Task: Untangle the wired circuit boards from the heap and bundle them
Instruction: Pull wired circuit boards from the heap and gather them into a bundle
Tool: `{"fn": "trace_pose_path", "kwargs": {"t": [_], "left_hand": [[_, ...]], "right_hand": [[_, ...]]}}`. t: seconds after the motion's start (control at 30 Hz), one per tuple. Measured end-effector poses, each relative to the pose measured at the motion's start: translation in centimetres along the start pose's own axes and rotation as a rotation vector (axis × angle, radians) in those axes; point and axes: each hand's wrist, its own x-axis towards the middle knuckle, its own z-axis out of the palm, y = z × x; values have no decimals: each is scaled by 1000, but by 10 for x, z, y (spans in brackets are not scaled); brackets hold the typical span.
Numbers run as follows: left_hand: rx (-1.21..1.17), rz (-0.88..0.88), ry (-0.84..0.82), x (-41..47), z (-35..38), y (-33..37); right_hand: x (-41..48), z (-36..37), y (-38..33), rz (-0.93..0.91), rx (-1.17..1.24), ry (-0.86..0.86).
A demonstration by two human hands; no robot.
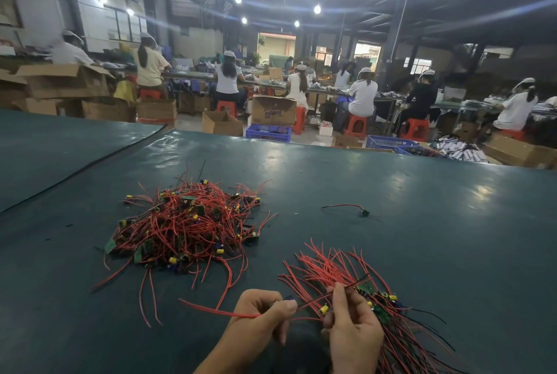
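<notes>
A tangled heap (187, 223) of small green circuit boards with red and black wires lies on the dark green table, left of centre. To its lower right lies a sorted bundle (340, 271) of boards, its red wires fanned away from me. My left hand (262, 313) pinches one small wired board, whose red wire trails off to the left. My right hand (352, 325) grips the bundle's boards near the table's front edge and pinches a wire that runs across from my left hand.
A single wired board (361, 211) lies alone to the right of the heap. A black seam (90, 162) crosses the table (422, 193) cover at the left. Beyond the far edge sit workers on red stools, cardboard boxes and blue crates (268, 132).
</notes>
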Motion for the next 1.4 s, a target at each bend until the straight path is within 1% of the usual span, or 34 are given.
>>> {"fn": "trace_pose_path", "kwargs": {"t": [0.1, 0.2, 0.33, 0.43, 0.5, 0.6, 0.67, 0.73, 0.87, 1.0, 1.1, 1.2, 1.27, 1.3, 1.37, 1.4], "left_hand": [[-49, 8, -2, 1, -3, 1], [-84, 2, -32, 0, -3, 1], [-115, -37, -10, 0, 0, 0], [-164, -64, 9, -1, -1, 1], [-198, -81, -3, -1, -1, 2], [-232, -113, -39, -1, 1, 2], [-244, -134, -55, -2, 2, 3], [-202, -131, -53, -2, 2, 5], [-132, -134, -39, -2, 1, 8], [-150, -96, -37, -2, -1, 13], [-138, -75, -41, -3, -4, 13], [-136, -86, -29, -3, -7, 13], [-157, -95, -24, -3, -9, 12], [-173, -102, -28, -3, -10, 11], [-205, -126, -50, -3, -11, 10], [-222, -153, -67, -3, -10, 10]], "right_hand": [[8, -5, 1, -7, 81, 63], [13, -7, 1, 34, 172, 113], [12, -8, -2, 78, 256, 107], [7, -8, -4, 120, 194, -23], [0, -5, -1, 138, 94, -173], [-16, 6, 6, 93, -32, -401], [-21, 10, 9, 67, -48, -444], [-20, 9, 7, 52, -50, -437], [-10, 3, 5, 37, -15, -330], [0, -3, -2, 34, 92, -222], [6, -9, -9, 68, 227, -142], [6, -9, -10, 66, 268, -118], [2, -7, -9, 69, 207, -160], [-3, -6, -8, 82, 146, -213], [-15, -1, -3, 84, 3, -371], [-21, 3, 0, 51, -75, -440]]}}
